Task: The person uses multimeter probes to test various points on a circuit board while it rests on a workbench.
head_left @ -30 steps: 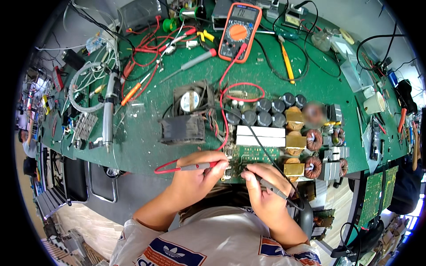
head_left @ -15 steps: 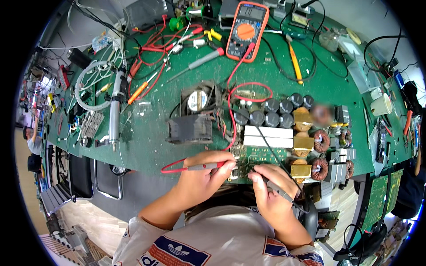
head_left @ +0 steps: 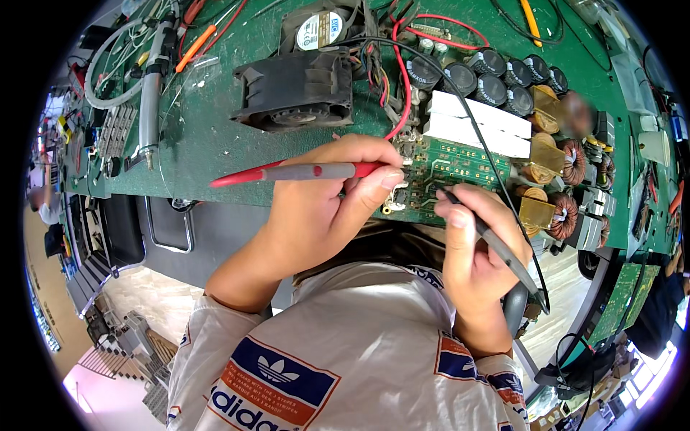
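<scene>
My left hand [head_left: 334, 190] pinches a red and grey test probe [head_left: 295, 172], whose tip is hidden behind the fingers at the left end of a green circuit board [head_left: 453, 169]. In my right hand [head_left: 485, 241] is a black and grey test probe [head_left: 503, 251], its point directed at the board's near edge. Whether either tip touches metal I cannot tell. A red lead [head_left: 404, 86] and a black lead [head_left: 478, 136] cross over the board. White blocks [head_left: 478, 122], black capacitors [head_left: 491, 90], yellow transformers [head_left: 540, 159] and copper coils [head_left: 564, 215] stand on it.
Left of the board sit black cooling fans [head_left: 295, 90] with bundled wires. A grey cylindrical tool [head_left: 149, 100] and an orange-handled tool [head_left: 195, 49] lie farther left on the green bench mat [head_left: 194, 136]. A black chair [head_left: 118, 230] stands beyond the bench edge.
The view has tipped down and closer, so the multimeter has left the picture. Both hands still hold their probes at the board's left end and near edge.
</scene>
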Available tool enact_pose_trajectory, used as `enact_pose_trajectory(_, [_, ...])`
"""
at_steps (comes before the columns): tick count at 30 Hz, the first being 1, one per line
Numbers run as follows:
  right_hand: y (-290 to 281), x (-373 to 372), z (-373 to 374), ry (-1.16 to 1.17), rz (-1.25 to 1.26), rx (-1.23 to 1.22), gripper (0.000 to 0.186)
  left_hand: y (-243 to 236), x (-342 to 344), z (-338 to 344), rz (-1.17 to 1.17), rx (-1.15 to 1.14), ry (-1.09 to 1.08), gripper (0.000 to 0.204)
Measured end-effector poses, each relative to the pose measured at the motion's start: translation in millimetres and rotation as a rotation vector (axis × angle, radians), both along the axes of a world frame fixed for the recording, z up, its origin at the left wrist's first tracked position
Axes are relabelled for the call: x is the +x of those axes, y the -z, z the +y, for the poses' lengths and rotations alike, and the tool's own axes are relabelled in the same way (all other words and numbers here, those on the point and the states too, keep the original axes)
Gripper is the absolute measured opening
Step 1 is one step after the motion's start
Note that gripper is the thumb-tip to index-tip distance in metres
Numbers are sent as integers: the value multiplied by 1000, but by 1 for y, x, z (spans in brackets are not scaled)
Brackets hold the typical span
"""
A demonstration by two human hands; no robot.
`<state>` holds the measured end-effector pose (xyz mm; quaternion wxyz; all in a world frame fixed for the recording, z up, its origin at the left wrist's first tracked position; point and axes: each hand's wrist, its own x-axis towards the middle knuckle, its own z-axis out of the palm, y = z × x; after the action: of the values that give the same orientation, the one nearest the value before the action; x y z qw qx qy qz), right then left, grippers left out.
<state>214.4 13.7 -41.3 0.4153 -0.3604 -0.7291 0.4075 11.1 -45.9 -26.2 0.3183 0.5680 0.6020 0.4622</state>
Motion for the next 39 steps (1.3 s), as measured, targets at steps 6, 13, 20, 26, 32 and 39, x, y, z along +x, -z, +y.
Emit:
enact_pose_trajectory(6, [0,-5,3,-21,29,56,18,5,1,3,-22,68,-43,25])
enact_pose_trajectory(13, [-3,-7,7,-87,-54,153,23,0,1,8,-18,-19,-60,26])
enact_pose_trajectory(20, [-3,-2,10,-164,-83,139,27,-3,3,15,-40,-37,-71,27])
enact_pose_trajectory(26, [-3,2,15,-231,-92,159,31,-15,3,23,96,-29,-28,27])
enact_pose_trajectory(32, [4,-3,19,-229,-35,281,33,-21,3,31,165,-58,-33,28])
enact_pose_trajectory(39, [2,-1,24,-287,-78,303,31,-27,4,38,274,-60,5,19])
